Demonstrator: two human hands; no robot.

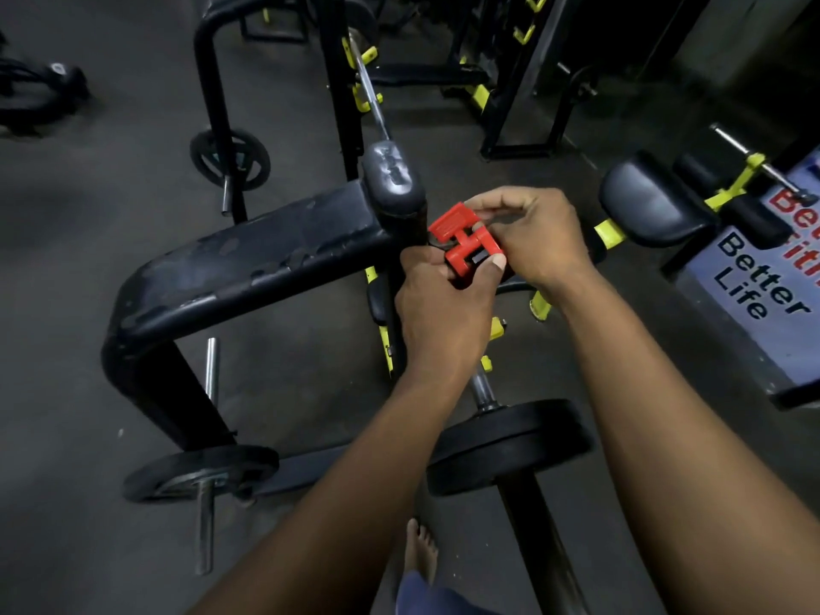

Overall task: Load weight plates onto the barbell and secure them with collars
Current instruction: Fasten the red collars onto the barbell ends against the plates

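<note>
A red barbell collar [463, 241] with its lever flap raised is held in front of me by both hands. My left hand [439, 312] grips its lower body from below, thumb on the clasp. My right hand [532, 235] pinches the upper part from the right. Below the hands the barbell [537, 539] runs toward me, its steel shaft [481, 390] entering a black weight plate [510, 446] on the sleeve. The collar is off the bar, well above the plate.
A worn black padded bench frame [248, 268] stands to the left. Plates sit on storage pegs at lower left [199, 472] and farther back [230, 159]. A black pad [648, 201] and a printed banner [763, 277] lie right. My bare foot [421, 552] is beside the bar.
</note>
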